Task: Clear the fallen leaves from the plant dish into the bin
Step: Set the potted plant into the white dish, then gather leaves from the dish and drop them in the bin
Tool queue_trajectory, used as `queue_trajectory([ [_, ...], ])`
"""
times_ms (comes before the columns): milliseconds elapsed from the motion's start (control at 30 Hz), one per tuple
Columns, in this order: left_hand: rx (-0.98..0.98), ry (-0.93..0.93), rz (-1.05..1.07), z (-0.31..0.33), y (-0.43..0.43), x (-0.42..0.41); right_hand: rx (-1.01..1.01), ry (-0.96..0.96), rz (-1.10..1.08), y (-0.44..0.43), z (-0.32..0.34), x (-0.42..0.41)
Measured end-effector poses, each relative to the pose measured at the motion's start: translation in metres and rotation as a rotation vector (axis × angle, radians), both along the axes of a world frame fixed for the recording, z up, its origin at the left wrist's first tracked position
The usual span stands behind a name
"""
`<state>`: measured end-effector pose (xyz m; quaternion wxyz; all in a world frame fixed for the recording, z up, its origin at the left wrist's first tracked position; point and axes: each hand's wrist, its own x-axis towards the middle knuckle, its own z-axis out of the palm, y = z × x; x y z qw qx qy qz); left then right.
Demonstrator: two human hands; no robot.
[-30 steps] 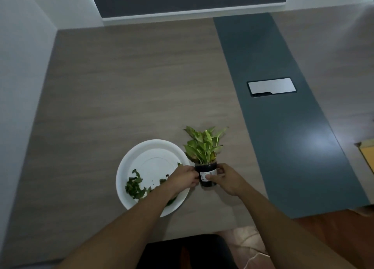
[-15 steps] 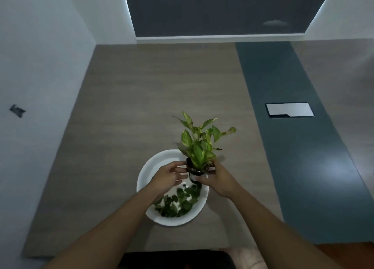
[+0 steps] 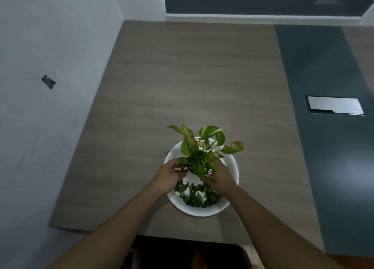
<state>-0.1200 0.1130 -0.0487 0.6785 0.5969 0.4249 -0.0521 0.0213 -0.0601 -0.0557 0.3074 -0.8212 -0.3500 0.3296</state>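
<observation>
Near the tabletop's [image 3: 182,82] front edge, my left hand [image 3: 172,172] and right hand [image 3: 219,177] grip the potted plant [image 3: 202,147] over the white dish [image 3: 232,167]. Fallen leaves [image 3: 195,194] look light, limp; best pinched in clumps.

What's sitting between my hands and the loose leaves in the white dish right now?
The small potted plant, held by both the left hand and right hand, sits over the round white dish. The loose dark green leaves lie just beneath the hands.
</observation>
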Motion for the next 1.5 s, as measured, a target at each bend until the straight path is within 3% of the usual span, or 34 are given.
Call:
queue_trajectory([
  [300,0.132,-0.055,-0.073,-0.011,-0.005,-0.014,-0.005,-0.101,0.067,-0.004,-0.026,-0.001],
  [400,0.464,-0.034,-0.272,-0.006,0.004,-0.015,-0.084,-0.167,0.148,-0.007,-0.033,0.015],
  [500,0.795,-0.137,-0.394,-0.011,0.021,-0.009,-0.077,-0.278,0.201,-0.009,-0.036,0.037],
  [633,1.013,-0.194,-0.457,-0.025,0.048,0.002,-0.038,-0.383,0.151,-0.017,-0.027,0.068],
  [900,1.088,-0.305,-0.603,-0.039,0.066,0.025,0.107,-0.663,0.32,-0.006,-0.037,0.095],
  [1033,1.182,-0.227,-0.733,-0.05,0.065,0.033,0.089,-0.798,0.359,-0.003,-0.055,0.093],
  [1167,1.298,-0.178,-0.889,-0.061,0.062,0.032,-0.084,-0.846,0.436,-0.012,-0.051,0.075],
  [1333,1.406,-0.016,-0.946,-0.071,0.034,0.007,-0.337,-1.048,0.469,-0.041,-0.047,0.03],
  [1500,1.393,0.167,-0.972,-0.056,-0.006,-0.02,-0.479,-0.935,0.405,-0.063,-0.038,-0.016],
])
